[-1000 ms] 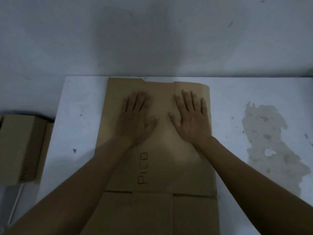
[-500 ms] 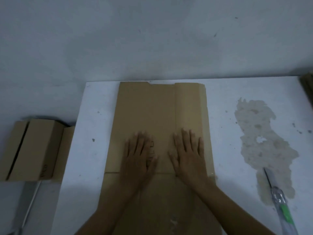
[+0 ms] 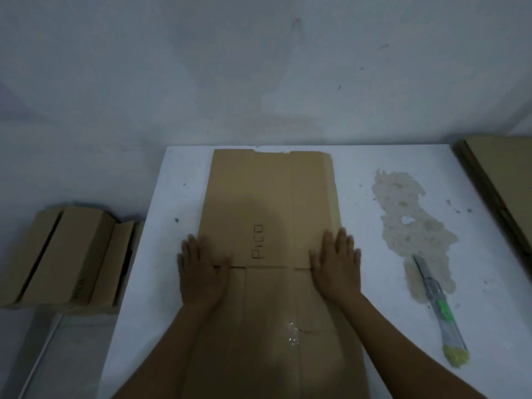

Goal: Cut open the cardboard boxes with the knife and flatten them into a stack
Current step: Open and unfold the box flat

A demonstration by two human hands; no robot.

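Left hand (image 3: 201,272) and right hand (image 3: 336,266) are pressed flat, fingers straight, on the side edges of the flattened box (image 3: 267,197) on the table (image 3: 172,197), likely to hold its folds down, with the knife (image 3: 433,295) laid apart on the right.

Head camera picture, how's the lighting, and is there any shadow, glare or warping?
Head view: dim, bluish and soft throughout; a round shadow lies on the flattened box beside its PICO lettering; the clear tape nearer the camera glints; the sides of the table splay outward, wide-angle style.
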